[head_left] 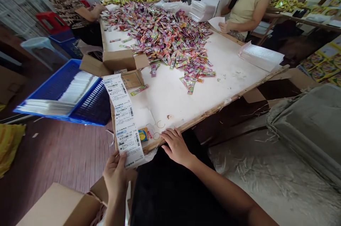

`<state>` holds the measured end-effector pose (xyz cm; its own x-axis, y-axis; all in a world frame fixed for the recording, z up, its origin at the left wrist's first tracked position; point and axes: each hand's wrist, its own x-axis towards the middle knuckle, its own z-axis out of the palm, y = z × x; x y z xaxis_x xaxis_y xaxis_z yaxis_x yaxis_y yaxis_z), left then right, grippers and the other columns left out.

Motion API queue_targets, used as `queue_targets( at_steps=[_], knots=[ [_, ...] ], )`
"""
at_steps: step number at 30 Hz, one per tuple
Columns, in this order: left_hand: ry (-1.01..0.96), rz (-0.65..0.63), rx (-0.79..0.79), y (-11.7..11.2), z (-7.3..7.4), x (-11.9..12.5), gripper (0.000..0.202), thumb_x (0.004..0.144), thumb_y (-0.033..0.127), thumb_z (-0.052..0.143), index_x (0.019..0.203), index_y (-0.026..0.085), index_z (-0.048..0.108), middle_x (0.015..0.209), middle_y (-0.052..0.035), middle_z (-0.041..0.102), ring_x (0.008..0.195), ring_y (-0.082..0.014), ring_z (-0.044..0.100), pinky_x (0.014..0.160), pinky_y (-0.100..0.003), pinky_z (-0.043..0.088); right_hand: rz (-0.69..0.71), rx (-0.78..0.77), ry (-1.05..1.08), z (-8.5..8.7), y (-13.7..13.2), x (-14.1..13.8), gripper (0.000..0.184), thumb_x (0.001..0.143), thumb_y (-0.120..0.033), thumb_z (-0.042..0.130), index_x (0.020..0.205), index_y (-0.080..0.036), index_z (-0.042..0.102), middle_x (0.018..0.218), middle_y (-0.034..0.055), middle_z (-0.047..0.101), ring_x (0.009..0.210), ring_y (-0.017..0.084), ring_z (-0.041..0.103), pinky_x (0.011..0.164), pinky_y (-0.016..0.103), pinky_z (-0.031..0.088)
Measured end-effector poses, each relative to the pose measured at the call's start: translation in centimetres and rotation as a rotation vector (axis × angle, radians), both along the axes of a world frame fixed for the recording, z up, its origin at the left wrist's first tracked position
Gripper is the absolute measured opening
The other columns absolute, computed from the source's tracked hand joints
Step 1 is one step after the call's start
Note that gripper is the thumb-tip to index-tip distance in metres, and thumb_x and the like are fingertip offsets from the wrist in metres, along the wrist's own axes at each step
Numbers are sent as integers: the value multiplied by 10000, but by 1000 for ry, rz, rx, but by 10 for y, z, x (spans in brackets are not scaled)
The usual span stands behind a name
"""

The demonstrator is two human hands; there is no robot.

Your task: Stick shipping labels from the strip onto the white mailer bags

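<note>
A long strip of printed shipping labels [124,119] lies over the near left corner of the table, its lower end hanging past the edge. My left hand [115,169] is closed on that lower end, thumb on top. My right hand [174,144] lies on the table's front edge with its fingers stretched out and holding nothing. Close to its fingertips are rubber bands [160,124] on the white tabletop. A small blue and yellow packet [143,134] sits between the strip and the right hand, partly covered by the strip.
A big heap of small colourful sachets [165,34] covers the table's far half. Left stands a blue basket [87,108] of white envelopes, beside an open cardboard box [118,59]. A bubble mailer [262,55] lies at right. Several people work around the far side.
</note>
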<state>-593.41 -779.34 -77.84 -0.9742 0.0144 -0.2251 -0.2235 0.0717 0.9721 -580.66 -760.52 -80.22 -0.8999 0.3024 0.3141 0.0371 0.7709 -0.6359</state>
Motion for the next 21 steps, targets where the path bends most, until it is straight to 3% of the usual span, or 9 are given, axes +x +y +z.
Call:
queue_targets(
  at_steps=[7,14,21],
  knots=[
    [-51,-24,84,-3,5,2,530,648,479,805,1060,183,652,915,-24,751,829,-193,683,791,-316,539,1,30,4,1,-5,-1,441,903,-187,542,1340,-198,483,1309,72,577,1297,233,435,1167,492,248],
    [-7,-29,252,-11,1,12,476,712,452,777,1064,163,638,944,-58,754,882,-208,687,792,-297,531,-2,67,38,-11,-15,0,364,936,-191,481,1299,-216,495,1280,69,589,1258,245,469,1127,507,248],
    [21,-158,300,-8,9,25,395,796,393,718,1112,170,634,1079,-111,735,1025,-255,670,884,-342,507,8,-110,11,-11,-20,-16,284,973,-296,484,1251,-246,508,1045,28,679,959,200,635,1028,480,306]
  ],
)
